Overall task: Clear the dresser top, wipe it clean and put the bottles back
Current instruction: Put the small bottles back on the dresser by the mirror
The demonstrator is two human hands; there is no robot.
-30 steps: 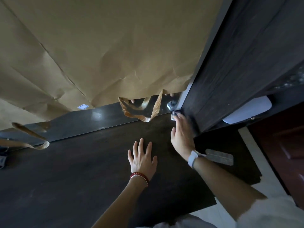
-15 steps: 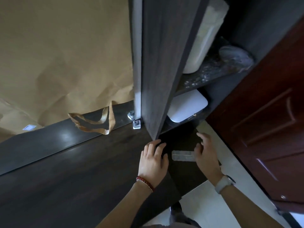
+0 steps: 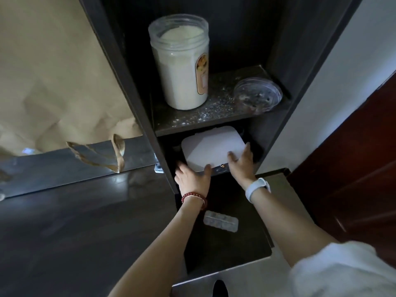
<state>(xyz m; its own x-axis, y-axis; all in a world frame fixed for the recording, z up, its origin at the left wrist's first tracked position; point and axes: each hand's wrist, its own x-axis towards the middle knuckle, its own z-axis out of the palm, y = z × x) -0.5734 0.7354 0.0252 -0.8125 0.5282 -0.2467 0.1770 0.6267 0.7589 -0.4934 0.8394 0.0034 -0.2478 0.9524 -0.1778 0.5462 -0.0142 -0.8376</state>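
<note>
Head view. Both hands reach into the lowest compartment of a dark shelf unit standing at the right end of the worktop (image 3: pixel 75 221). The left hand (image 3: pixel 192 179), wearing a red bead bracelet, lies spread on the near left corner of a white box (image 3: pixel 212 151); the right hand (image 3: pixel 242 163), with a pale wristband, is spread over its right edge. Both touch the box, but neither is seen closed around it. On the shelf above stand a jar (image 3: pixel 181 63) of white powder and, to its right, a clear lid (image 3: pixel 257 95), amid scattered white specks. A blister pack (image 3: pixel 220 221) lies on the worktop between the forearms. No bottles are visible. Judgement: the clearing step is in hand, and the next move calls for gripping the box at both sides and drawing it out level, clear of the shelf edge overhead. The jar bears an orange-and-pink label whose writing cannot be read; no brand is legible anywhere.
</note>
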